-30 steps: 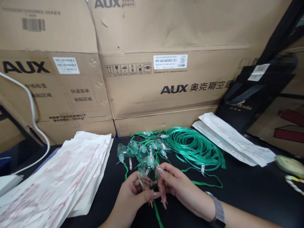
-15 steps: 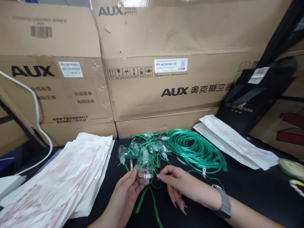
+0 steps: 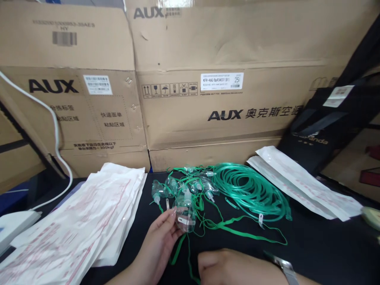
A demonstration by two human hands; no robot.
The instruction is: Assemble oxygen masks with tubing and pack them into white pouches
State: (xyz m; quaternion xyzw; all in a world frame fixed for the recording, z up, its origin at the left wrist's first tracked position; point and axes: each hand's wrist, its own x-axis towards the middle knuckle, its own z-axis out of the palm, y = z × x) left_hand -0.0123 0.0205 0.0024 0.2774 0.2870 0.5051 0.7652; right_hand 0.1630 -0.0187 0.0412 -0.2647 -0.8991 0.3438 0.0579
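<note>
My left hand (image 3: 158, 242) pinches a clear plastic oxygen mask (image 3: 185, 213) by its edge, just above the black table. A green elastic strap (image 3: 237, 230) trails from the mask to the right across the table, and another length hangs down between my hands. My right hand (image 3: 228, 267) is low at the frame's bottom edge with its fingers curled under, and what they hold is hidden. Several more clear masks (image 3: 184, 185) lie in a heap behind the held one. A coil of green tubing (image 3: 251, 190) lies to their right.
A thick stack of white paper pouches (image 3: 83, 221) lies on the left. Two more pouches (image 3: 299, 184) lie at the right. Large cardboard boxes (image 3: 208, 79) wall off the back. A black bag (image 3: 332, 118) leans at the right. A white cable (image 3: 56, 130) curves at the left.
My right hand has let go of the mask and drawn back toward me to the bottom edge. The green strap now lies stretched out to the right. My left hand still holds the mask.
</note>
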